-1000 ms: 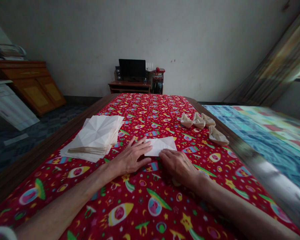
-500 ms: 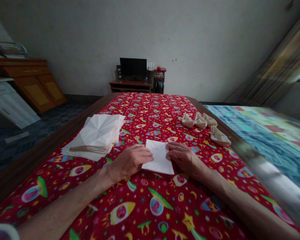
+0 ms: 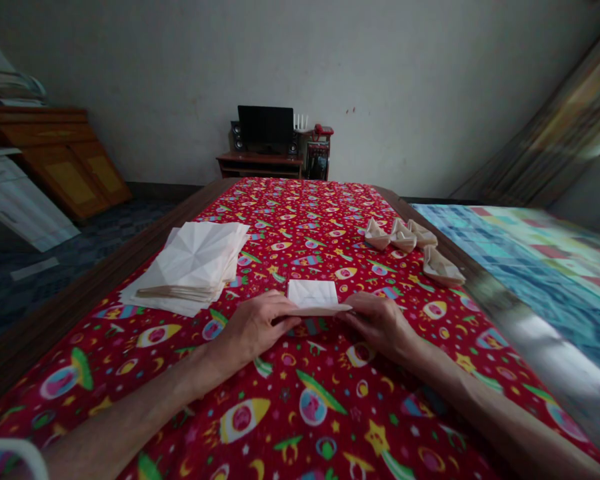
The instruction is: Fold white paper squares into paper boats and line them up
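Observation:
A white folded paper sheet (image 3: 313, 295) lies on the red patterned tablecloth (image 3: 300, 400) in front of me. My left hand (image 3: 253, 327) pinches its near left edge with curled fingers. My right hand (image 3: 380, 321) pinches the near right edge, and that near edge is lifted a little off the cloth. To the left stands a stack of creased white paper sheets (image 3: 193, 267). Several folded cream paper boats (image 3: 413, 243) sit at the right side of the table.
The table's wooden edge (image 3: 95, 280) runs along the left, with dark floor beyond it. A bed with a blue patterned cover (image 3: 520, 267) lies close on the right. A small stand with a monitor (image 3: 265, 127) is at the far wall, and wooden cabinets (image 3: 55, 160) at the far left.
The paper was turned on the cloth between the earlier frames. Both hands moved to its near edge and lifted it, so the sheet now looks shorter from front to back.

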The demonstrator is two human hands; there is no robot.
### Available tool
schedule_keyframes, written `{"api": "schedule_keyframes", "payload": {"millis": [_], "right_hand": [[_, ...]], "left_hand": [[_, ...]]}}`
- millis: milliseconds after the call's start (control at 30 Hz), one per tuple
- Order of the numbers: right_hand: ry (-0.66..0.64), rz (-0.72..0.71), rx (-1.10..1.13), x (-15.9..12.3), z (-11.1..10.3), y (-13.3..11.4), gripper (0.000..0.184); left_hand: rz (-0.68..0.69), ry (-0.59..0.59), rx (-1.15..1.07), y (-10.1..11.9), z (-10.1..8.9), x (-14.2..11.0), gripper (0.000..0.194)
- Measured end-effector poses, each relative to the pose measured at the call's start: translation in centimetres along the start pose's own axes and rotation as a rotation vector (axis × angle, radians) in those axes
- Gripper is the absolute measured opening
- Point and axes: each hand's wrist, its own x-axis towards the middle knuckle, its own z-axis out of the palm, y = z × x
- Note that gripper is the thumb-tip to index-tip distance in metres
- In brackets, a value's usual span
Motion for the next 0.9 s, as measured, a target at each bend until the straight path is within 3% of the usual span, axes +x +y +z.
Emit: {"api": "schedule_keyframes", "payload": {"millis": [133,267,433,533,667,900], "right_hand": [[-0.034,0.306,0.035,0.4,0.3,-0.2,0.025],[-0.014,0.398,0.022,1.2,0.7,-0.3,0.026],[0.009,0.487,-0.06,2.3,0.7,-1.1,0.022],[-0.004,0.527,-0.114,2.7,0.5,-1.4,0.024],[-0.018,0.504,-0.231,2.9,0.5,-1.2,0.024],[-0.039,0.474,-0.255,2.7,0.8,-0.8,0.019]], "left_hand": [[-0.217,0.026,-0.034,-0.1,0.0,0.3,0.015],[-0.333,0.048,-0.075,0.0,0.0,1.0,0.013],[-0.383,0.052,0.054,0.2,0.7,1.4,0.057],[-0.384,0.031,0.186,0.2,1.2,1.3,0.071],[-0.361,-0.014,0.294,0.5,1.2,1.3,0.064],[-0.167,-0.01,0.392,1.2,0.8,1.5,0.024]]}}
